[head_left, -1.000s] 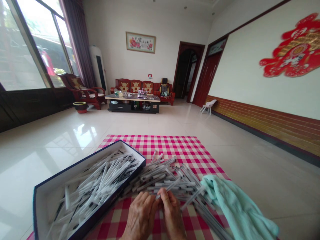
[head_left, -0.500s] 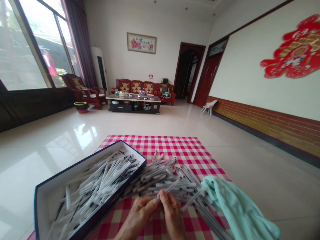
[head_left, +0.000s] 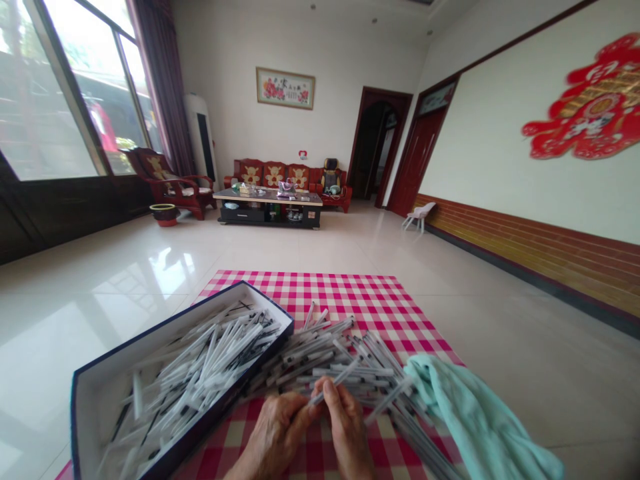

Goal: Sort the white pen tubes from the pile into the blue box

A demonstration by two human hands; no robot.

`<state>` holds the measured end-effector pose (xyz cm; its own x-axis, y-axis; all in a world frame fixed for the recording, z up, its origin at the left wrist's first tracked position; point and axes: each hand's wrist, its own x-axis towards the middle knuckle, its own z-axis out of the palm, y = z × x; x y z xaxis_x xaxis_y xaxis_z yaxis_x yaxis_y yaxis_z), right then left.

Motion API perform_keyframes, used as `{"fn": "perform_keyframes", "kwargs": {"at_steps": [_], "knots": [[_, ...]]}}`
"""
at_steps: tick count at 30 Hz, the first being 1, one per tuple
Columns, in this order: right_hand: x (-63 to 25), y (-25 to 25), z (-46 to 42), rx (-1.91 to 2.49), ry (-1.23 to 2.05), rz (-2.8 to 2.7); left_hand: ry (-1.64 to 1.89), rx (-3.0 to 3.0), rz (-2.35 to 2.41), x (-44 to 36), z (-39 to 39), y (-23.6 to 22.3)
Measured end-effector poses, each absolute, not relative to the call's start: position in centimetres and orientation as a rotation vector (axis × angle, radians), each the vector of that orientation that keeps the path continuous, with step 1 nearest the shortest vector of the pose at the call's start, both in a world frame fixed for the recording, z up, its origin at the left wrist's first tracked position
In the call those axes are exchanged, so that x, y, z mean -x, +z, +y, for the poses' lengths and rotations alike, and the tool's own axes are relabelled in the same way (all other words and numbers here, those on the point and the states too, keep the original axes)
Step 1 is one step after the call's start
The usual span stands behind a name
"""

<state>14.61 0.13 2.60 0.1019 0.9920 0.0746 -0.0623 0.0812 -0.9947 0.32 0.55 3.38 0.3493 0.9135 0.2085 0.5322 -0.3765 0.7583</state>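
Both hands meet over the near edge of a pile of clear-barrelled pens [head_left: 305,347] with dark tips. A slim translucent pen [head_left: 346,372] slants up and to the right from between my fingers. My right hand [head_left: 345,427] pinches it, thumb on top. Close against it, my left hand [head_left: 280,423] has its fingers closed at the pen's lower end, though its fingertips are partly hidden. To the left, a dark-blue-edged box with a white inside [head_left: 107,380] holds many loose white and clear pen parts [head_left: 210,367], along with thin black pieces.
A mint-green cloth [head_left: 475,407] lies crumpled right of the pens. Everything rests on a pink-and-white checked cloth [head_left: 360,290]. Farther off stand a low coffee table [head_left: 267,197], a red wooden sofa [head_left: 245,163] and a small pale chair [head_left: 419,215].
My left hand has turned a little, its back now more upward, and shifted slightly left. My right thumb has moved slightly along the pen. The pile and box stay put.
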Motion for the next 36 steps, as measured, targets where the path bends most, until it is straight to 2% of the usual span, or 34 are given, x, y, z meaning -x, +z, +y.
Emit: {"fn": "perform_keyframes", "kwargs": {"at_steps": [6, 13, 21, 23, 29, 33, 36], "knots": [[-14.7, 2.1, 0.5, 1.055, 1.203, -0.982, 0.877, -2.153, 1.2, -0.3, 0.4, 3.7], [-14.0, 2.9, -0.7, 0.805, 1.887, -0.941, 1.201, -1.223, 1.068, 0.5, 1.2, 4.5], [-14.6, 3.9, -1.0, 0.733, 2.12, -0.883, 1.232, -0.726, 0.866, 0.8, 1.9, 3.6], [-14.4, 3.5, -0.5, 0.696, 2.092, -0.761, 1.245, -0.611, 0.801, 0.8, 2.0, 3.5], [-14.0, 2.5, 0.2, 0.696, 1.558, -0.816, 1.245, -0.457, 0.833, 0.1, 2.0, 3.0], [-14.2, 2.0, 0.4, 0.739, 1.476, -0.875, 1.189, -0.647, 0.915, -0.2, 1.8, 2.4], [-14.4, 1.6, 0.5, 0.768, 1.457, -0.837, 1.2, -1.03, 1.029, 0.2, 1.7, 2.2]]}}
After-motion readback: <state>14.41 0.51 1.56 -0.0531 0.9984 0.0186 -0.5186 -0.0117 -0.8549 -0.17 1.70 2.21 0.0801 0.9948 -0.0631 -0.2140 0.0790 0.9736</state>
